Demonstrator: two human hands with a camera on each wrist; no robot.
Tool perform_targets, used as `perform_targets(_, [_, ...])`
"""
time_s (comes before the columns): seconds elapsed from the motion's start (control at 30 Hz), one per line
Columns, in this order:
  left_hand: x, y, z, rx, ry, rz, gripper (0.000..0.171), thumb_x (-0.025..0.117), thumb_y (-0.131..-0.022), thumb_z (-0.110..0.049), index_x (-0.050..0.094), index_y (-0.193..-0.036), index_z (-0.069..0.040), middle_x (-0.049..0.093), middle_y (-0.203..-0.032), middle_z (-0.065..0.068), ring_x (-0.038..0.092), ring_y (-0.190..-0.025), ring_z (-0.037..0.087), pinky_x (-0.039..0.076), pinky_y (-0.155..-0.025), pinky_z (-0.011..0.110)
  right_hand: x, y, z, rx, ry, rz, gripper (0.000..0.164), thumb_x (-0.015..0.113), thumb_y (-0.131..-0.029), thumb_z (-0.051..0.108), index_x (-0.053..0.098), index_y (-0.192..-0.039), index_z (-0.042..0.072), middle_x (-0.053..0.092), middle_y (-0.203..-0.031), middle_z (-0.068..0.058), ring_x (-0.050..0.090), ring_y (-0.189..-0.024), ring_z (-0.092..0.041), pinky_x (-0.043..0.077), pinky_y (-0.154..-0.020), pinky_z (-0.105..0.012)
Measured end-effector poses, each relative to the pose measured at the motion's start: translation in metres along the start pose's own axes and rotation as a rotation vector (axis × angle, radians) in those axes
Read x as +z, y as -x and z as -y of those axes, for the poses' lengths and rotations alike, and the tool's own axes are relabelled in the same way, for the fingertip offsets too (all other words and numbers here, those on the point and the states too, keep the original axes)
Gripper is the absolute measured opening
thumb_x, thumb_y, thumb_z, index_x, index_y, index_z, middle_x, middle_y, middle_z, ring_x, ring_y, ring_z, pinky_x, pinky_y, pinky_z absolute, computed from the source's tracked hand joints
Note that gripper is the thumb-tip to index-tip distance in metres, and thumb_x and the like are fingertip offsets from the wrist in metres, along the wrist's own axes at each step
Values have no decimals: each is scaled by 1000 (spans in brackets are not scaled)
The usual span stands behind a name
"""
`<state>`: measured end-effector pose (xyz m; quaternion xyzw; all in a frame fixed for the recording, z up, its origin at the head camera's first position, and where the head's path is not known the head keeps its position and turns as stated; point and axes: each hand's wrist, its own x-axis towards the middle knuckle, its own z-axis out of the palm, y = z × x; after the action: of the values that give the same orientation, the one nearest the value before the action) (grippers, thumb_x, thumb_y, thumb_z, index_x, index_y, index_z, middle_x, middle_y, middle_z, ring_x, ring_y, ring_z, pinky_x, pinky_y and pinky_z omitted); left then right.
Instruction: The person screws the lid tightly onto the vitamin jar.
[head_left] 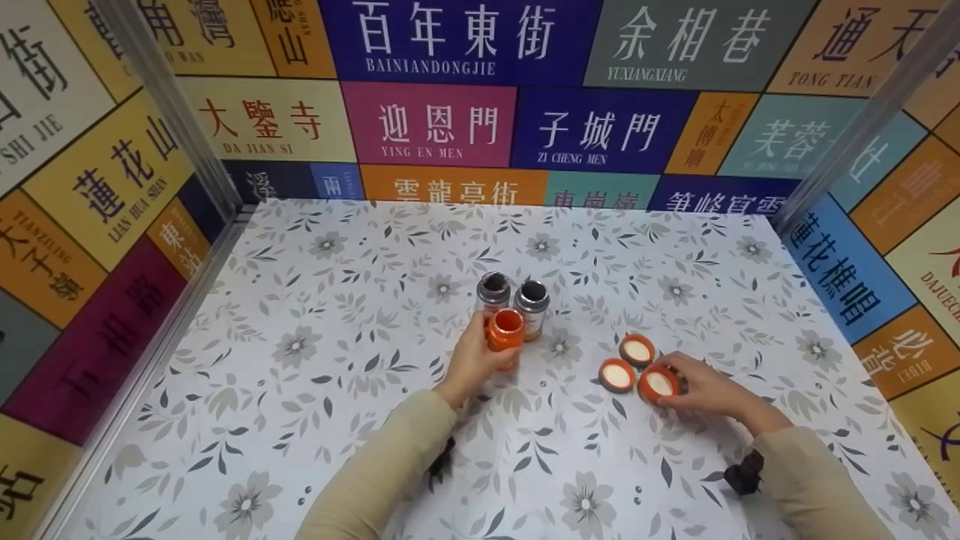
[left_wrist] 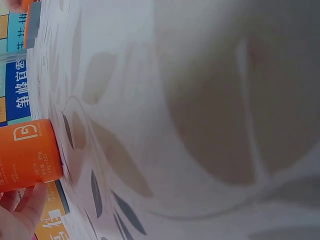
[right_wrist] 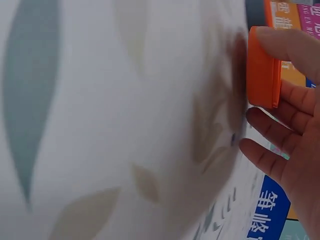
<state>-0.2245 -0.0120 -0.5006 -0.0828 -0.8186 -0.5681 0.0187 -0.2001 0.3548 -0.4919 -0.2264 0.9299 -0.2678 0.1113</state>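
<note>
An uncapped orange bottle [head_left: 505,331] is gripped upright in my left hand [head_left: 474,358]. Right behind it on the tabletop stand two grey bottles [head_left: 493,291], [head_left: 532,298], also with open mouths. In the left wrist view, white print shows on the side of the orange bottle [left_wrist: 30,152], and fingers [left_wrist: 31,210] wrap its side. My right hand [head_left: 701,384] pinches an orange cap [head_left: 660,384], its pale inside facing up. The right wrist view shows the thumb [right_wrist: 285,42] on that cap's edge, low over the table. Two more upturned caps [head_left: 637,350], [head_left: 617,375] lie beside it.
A white tabletop [head_left: 360,300] with grey flowers and leaves lies under everything. Walls of coloured panels [head_left: 427,124] with Chinese lettering rise behind and at both sides. Dark straps sit near both wrists, below beige sleeves [head_left: 390,465].
</note>
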Motion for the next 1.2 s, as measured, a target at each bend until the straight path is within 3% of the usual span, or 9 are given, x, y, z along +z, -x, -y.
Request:
perform_targets(0.1, [0,1,1,15,-10,-2,52,73,-71,-10,44,-113,-6,57,-112,11,54,-102,23,42,-93,38,-6,-6,7,-8,-101,-18,50,72,-78,22,51,-117,0,56,-104,-13,54,-90,-24,46,-73,-32])
perform_targets(0.33, [-1,0,3,-17,15,8,55,76,-70,-10,44,-115,-7,57,-113,10,54,-103,22,42,-93,36,-13,-33,37,-32,-149,-116,49,72,-77,18,53,-119,-1,55,-112,-15,53,-93,-20,45,-78,-27])
perform_targets(0.53, [0,1,2,-40,9,20,54,75,-70,-11,44,-114,-9,57,-113,10,54,-103,21,43,-92,35,-13,-62,77,-56,-143,-101,58,68,-81,20,46,-128,-4,50,-122,-19,53,-100,-27,46,-81,-36])
perform_targets(0.67, [0,-1,1,-46,-4,20,53,76,-70,-12,45,-113,-9,58,-112,10,55,-103,21,43,-92,36,-15,-80,104,-96,-79,-77,60,68,-80,20,44,-129,-5,51,-121,-19,54,-99,-28,46,-82,-42])
perform_targets(0.83, [-1,-4,1,-68,-21,24,54,78,-68,-13,45,-111,-9,58,-110,8,55,-100,20,43,-91,34,-17,-97,128,-146,20,-58,60,67,-80,18,43,-130,-5,48,-128,-21,45,-116,-35,36,-97,-49])
perform_targets(1.1, [0,-6,4,-52,-49,14,54,79,-66,-15,46,-108,-8,60,-107,9,56,-98,21,45,-88,34,-14,-119,151,-390,242,-72,56,68,-75,7,46,-123,-10,50,-121,-25,45,-114,-39,37,-96,-49])
perform_targets(1.2, [-1,-5,5,-46,-41,14,54,78,-67,-15,46,-109,-7,59,-107,10,56,-98,21,45,-88,34,-11,-124,159,-420,315,-58,57,69,-74,6,46,-123,-9,51,-121,-24,46,-111,-36,39,-95,-46])
